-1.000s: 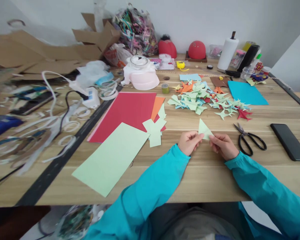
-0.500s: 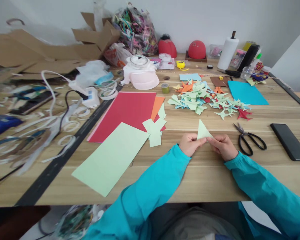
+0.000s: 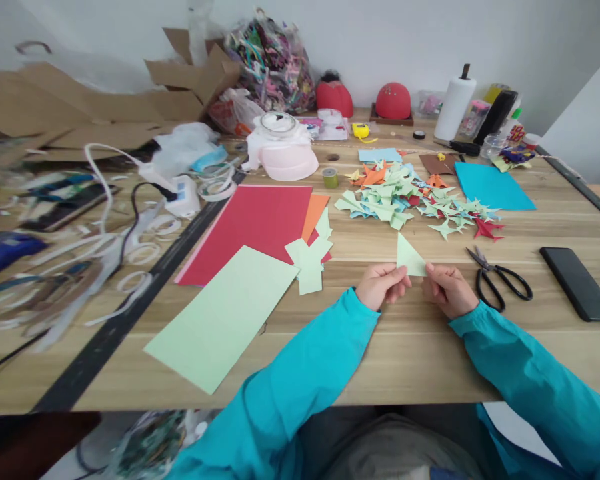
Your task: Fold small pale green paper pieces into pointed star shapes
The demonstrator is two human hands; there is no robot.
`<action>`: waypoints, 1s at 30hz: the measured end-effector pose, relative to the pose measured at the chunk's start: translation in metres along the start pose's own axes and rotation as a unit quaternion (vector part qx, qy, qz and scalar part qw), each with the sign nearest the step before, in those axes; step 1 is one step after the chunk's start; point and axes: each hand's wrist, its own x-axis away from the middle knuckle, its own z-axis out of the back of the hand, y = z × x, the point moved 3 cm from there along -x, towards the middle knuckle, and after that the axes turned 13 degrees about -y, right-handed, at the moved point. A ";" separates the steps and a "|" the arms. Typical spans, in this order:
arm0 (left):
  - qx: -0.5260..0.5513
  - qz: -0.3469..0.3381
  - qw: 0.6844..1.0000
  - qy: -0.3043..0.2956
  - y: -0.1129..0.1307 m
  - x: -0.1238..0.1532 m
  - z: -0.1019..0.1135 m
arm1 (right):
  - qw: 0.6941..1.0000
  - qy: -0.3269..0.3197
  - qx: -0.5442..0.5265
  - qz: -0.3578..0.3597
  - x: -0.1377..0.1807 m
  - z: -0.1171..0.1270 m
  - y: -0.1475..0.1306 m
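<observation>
A small light-green paper triangle [image 3: 409,259] is held upright between my hands, above the tabletop. My left hand [image 3: 384,284] pinches its lower left corner. With thumb and forefinger, my right hand [image 3: 449,288] grips the lower right corner. Just right of that hand lie black-handled scissors [image 3: 497,275], their blades pointing away. Beyond the triangle is a pile of folded paper stars [image 3: 397,193], mostly pale green with some orange, red and blue. Left of my hands rest cut green paper pieces [image 3: 310,263] and a large light-green sheet [image 3: 223,317].
A black phone [image 3: 580,283] lies at the right. Red paper [image 3: 255,227] is left of centre, a blue sheet [image 3: 495,185] behind the pile. Cords, a power strip [image 3: 183,197] and strips crowd the left. A white bottle [image 3: 455,107] and red pincushions [image 3: 394,102] stand at the back.
My fingers have moved apart along the triangle's lower edge to its two corners, so more of the paper shows. The left fingers have loosened and spread a little. Objects on the table stay put.
</observation>
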 end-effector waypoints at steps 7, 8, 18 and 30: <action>-0.033 -0.006 0.999 0.007 0.004 0.003 0.005 | 0.999 0.020 0.049 -0.002 0.000 0.004 0.001; -0.031 0.000 1.000 0.001 0.004 0.003 0.005 | 0.998 0.026 0.055 -0.015 0.000 0.005 0.002; -0.075 0.097 0.990 -0.072 -0.002 0.005 -0.010 | 0.996 -0.050 0.042 -0.066 0.001 -0.004 0.004; -0.124 0.064 0.989 -0.052 0.003 0.007 -0.007 | 0.996 -0.009 0.055 -0.065 0.003 0.000 0.003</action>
